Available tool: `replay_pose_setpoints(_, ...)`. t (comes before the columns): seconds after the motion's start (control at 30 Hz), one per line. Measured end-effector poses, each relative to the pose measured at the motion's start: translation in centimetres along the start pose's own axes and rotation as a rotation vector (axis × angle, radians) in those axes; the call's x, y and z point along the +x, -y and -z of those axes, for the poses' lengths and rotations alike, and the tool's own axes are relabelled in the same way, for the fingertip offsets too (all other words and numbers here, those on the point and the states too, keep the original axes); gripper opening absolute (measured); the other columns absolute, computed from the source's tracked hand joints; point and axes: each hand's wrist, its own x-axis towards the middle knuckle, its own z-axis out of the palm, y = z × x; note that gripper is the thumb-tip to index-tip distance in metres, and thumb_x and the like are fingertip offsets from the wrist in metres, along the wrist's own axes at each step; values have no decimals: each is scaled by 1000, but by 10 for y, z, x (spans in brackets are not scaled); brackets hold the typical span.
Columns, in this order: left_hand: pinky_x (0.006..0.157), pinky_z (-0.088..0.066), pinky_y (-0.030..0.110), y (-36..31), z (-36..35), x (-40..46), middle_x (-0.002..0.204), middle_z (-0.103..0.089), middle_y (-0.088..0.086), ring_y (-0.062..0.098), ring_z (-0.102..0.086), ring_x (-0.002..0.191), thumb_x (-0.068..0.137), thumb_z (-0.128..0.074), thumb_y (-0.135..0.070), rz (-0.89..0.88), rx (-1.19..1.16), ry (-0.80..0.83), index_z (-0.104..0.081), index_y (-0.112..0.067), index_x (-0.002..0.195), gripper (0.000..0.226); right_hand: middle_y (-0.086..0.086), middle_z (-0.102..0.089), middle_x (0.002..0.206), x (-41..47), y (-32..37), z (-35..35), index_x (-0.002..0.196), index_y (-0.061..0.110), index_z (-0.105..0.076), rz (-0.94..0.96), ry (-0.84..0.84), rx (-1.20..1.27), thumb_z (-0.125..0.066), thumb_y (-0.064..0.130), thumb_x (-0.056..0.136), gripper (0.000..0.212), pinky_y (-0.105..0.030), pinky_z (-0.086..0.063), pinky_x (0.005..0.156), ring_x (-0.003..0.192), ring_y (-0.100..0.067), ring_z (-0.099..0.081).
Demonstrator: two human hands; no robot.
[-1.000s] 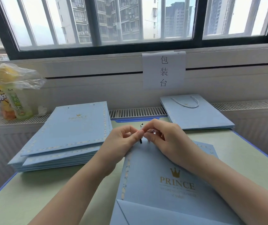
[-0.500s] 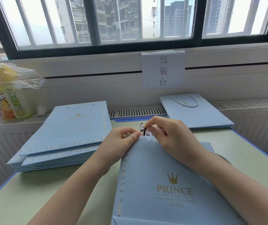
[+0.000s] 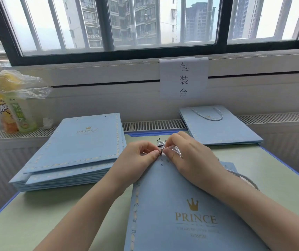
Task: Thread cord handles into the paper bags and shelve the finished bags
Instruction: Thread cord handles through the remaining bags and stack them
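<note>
**Cord end pinched at the top edge of a flat paper bag**

While both hands meet just above the centre of the frame, the left hand point(image 3: 139, 156) pinches the top edge of the paper bag point(image 3: 181, 205) between thumb and curled fingers, and the right hand point(image 3: 190, 158) pinches the black-tipped end of a cord point(image 3: 161, 150) between thumb and forefinger, directly above the bag's edge. Thumbs of the two hands nearly touch. Small punched holes show in the bag just below the fingertips. More of the twisted white-and-grey cord emerges from under the right wrist at centre right and lies across the bag's right corner.

The paper bag lies flat in the lower centre of the frame on a pale green table point(image 3: 36, 214) with a blue rim. It is light blue, with a gold crown, the word PRINCE in gold capitals, smaller illegible lines beneath, and a pale decorative border along its left edge.

At centre left a stack of flat bags point(image 3: 79, 147) of the same design rests on the table, the top one showing two holes and no cord. At upper right a finished bag point(image 3: 221, 131) with a white cord handle lies flat on others. A paper sign point(image 3: 184, 78) with three characters hangs below the window. At upper left stand two drink bottles point(image 3: 12, 113) under a clear plastic bag point(image 3: 21, 84)
</note>
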Motion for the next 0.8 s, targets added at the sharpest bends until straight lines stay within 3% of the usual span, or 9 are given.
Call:
replay_pose_setpoints(0.13, 60, -42, 13, -1, -1, -1, 77, -67, 0, 1, -54, 65, 92, -59, -12, -76, 56, -4, -70, -12, 86, 12, 0, -63, 88, 1, -1, -3, 93, 17, -54, 64, 38, 16, -48, 29, 97, 14, -31, -33, 71, 86, -21, -53)
replay_pose_setpoints(0.2, 63, -43, 17, 0, -3, 0, 79, -69, 6, 4, -55, 67, 92, -60, -11, -111, 87, 19, -70, -10, 87, 11, 1, -61, 84, 2, -1, -4, 91, 17, -54, 102, 33, -20, -48, 29, 95, 14, -31, -30, 68, 82, -21, -52)
replay_pose_setpoints(0.33, 64, -39, 26, 5, -5, 0, 81, -69, 17, 11, -51, 65, 89, -66, -18, -115, 109, 15, -71, -11, 88, 9, 6, -50, 84, -2, 2, -5, 95, 24, -42, 19, 127, -15, -41, 32, 99, 9, -35, -36, 66, 83, -22, -51)
replay_pose_setpoints(0.5, 66, -45, 27, 9, -4, 2, 80, -71, 8, 12, -58, 67, 88, -67, -15, -106, 123, -32, -70, -17, 88, 4, 0, -59, 87, -5, 2, -14, 99, 20, -42, 23, 149, -71, -36, 35, 100, 16, -38, -40, 65, 82, -30, -55)
replay_pose_setpoints(0.57, 68, -47, 28, 9, -5, 3, 79, -71, 5, 15, -61, 70, 89, -66, -19, -119, 130, -37, -70, -15, 89, 6, 0, -56, 86, -5, 3, -13, 97, 18, -43, 22, 134, -7, -38, 31, 100, 14, -41, -42, 68, 79, -30, -53)
replay_pose_setpoints(0.7, 62, -45, 17, 4, -4, 1, 75, -70, 2, 6, -60, 65, 91, -61, -26, -161, 130, -10, -71, -10, 83, 21, 5, -46, 77, -4, 4, -7, 98, 15, -45, 56, 52, -21, -37, 33, 100, 19, -39, -36, 60, 69, -26, -43)
replay_pose_setpoints(0.8, 69, -52, 32, 2, -2, 0, 83, -71, 5, 18, -67, 75, 89, -65, -25, -138, 68, 43, -71, -15, 85, 12, 5, -47, 74, -2, 1, -2, 94, 11, -47, 72, -31, 19, -41, 31, 99, 22, -44, -44, 59, 65, -30, -48)
